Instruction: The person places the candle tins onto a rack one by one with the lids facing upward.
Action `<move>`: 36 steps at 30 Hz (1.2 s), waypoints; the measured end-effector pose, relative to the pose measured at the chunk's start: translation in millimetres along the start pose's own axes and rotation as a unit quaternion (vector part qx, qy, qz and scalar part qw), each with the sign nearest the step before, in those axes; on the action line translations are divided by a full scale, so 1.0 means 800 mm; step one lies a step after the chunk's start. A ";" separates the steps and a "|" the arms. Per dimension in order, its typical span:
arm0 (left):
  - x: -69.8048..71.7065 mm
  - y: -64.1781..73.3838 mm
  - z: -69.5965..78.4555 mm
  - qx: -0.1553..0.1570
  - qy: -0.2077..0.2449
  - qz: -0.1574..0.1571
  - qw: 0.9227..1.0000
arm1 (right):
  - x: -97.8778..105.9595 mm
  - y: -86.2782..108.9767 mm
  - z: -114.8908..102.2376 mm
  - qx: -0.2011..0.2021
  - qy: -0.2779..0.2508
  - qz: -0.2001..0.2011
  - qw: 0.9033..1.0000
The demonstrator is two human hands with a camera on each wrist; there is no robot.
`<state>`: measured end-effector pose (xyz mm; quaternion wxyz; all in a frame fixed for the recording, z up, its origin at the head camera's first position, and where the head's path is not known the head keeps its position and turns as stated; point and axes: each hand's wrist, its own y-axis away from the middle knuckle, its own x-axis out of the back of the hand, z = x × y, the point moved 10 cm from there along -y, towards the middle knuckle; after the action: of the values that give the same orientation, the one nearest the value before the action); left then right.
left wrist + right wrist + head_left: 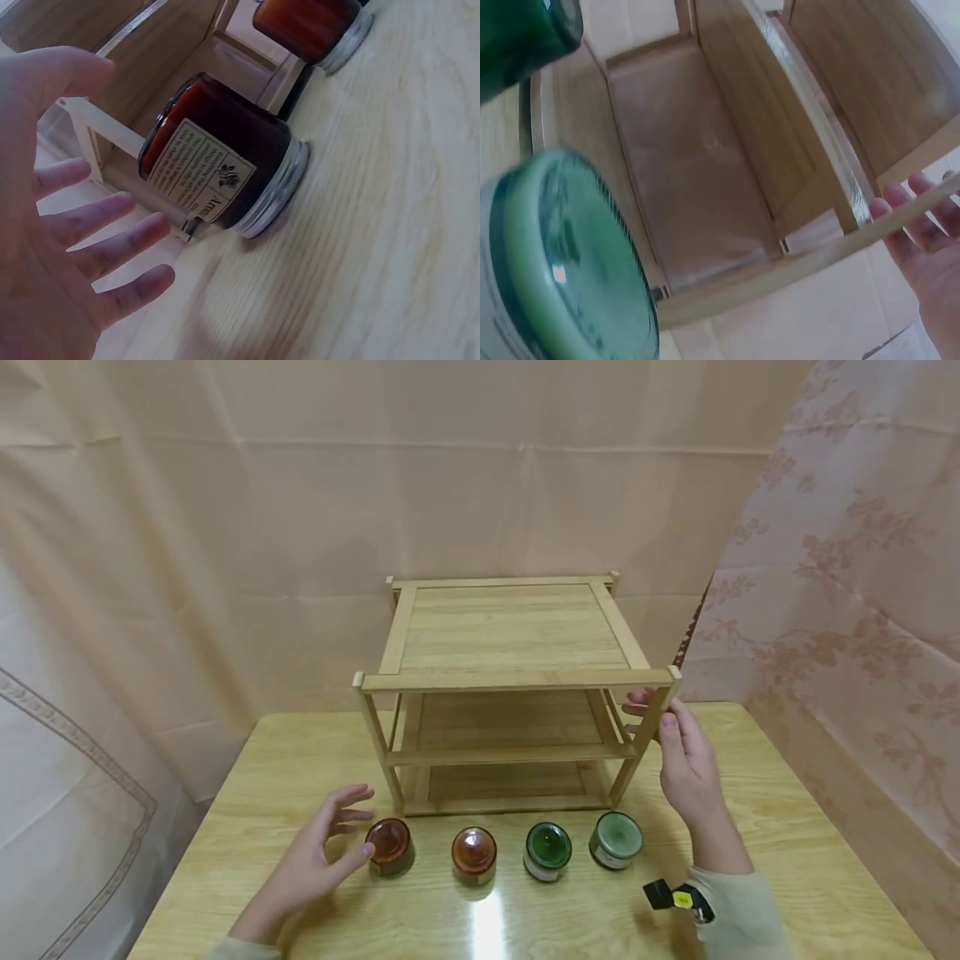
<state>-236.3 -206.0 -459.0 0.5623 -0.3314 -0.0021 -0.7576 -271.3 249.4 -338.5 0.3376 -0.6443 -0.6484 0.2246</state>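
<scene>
My left hand (311, 852) is spread beside the leftmost amber glass jar (390, 846), thumb tip overlapping it in the head view. In the left wrist view a gap shows between the fingers and that jar (217, 154), which stands on its silver lid with a printed label. My right hand (686, 760) is at the right front post (641, 747) of a wooden shelf rack (517, 681). Its fingers reach behind the post, loosely extended, with the thumb on the near side. The right wrist view shows fingertips (900, 196) past the post.
Right of the first jar stand a second amber jar (474, 855), a dark green jar (547, 850) and a light green jar (617, 839), in a row before the rack. The wooden table (292, 760) meets a beige curtain (315, 527) behind and a floral curtain (862, 610) at right.
</scene>
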 end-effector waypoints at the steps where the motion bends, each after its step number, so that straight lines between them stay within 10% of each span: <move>1: -0.002 0.001 0.001 -0.003 -0.005 -0.005 1.000 | -0.001 -0.001 0.001 -0.011 -0.001 0.003 1.000; 12: -0.034 -0.002 -0.009 0.015 -0.004 -0.054 0.998 | 0.012 0.009 0.016 -0.098 -0.021 0.063 0.993; 19: -0.047 0.004 -0.025 0.071 0.020 -0.052 0.996 | 0.009 0.005 0.020 -0.095 0.001 0.056 0.994; 36: -0.046 0.009 -0.037 0.070 0.000 -0.042 0.997 | 0.004 0.003 0.013 -0.083 0.000 0.041 0.996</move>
<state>-239.7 -188.6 -502.8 0.5514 -0.2909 -0.0688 -0.7788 -277.1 254.4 -347.0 0.2731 -0.6962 -0.6379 0.1837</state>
